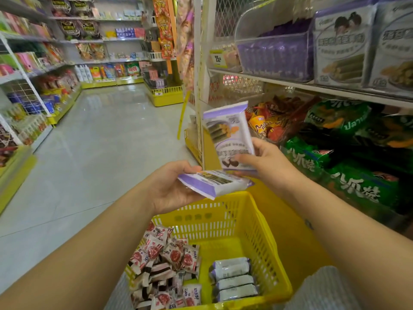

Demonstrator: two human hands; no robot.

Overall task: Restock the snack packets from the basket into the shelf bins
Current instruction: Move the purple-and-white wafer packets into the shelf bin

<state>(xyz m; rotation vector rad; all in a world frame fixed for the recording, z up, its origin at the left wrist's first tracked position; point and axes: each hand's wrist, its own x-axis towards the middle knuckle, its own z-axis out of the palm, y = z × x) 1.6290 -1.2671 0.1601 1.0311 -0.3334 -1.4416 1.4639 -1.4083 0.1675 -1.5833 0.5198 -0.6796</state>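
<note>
Right now the right hand [266,159] pinches one purple-and-white packet [230,133] upright, thumb across its lower front, fingers curled behind. Just left of it and a little lower, the left hand [174,186] grips a second packet [214,184] lying flat, its near end touching the upright one's bottom edge. I'd square the two together before lifting, so they slot in edge-on. The matching clear bin [274,61] sits well above and to the right of the fingers, already fairly full by the look of it, so ease them in gently. Straight below the hands, the yellow basket [212,215] holds four more purple packets [234,280] beside a heap of red-and-white ones [165,258].
</note>
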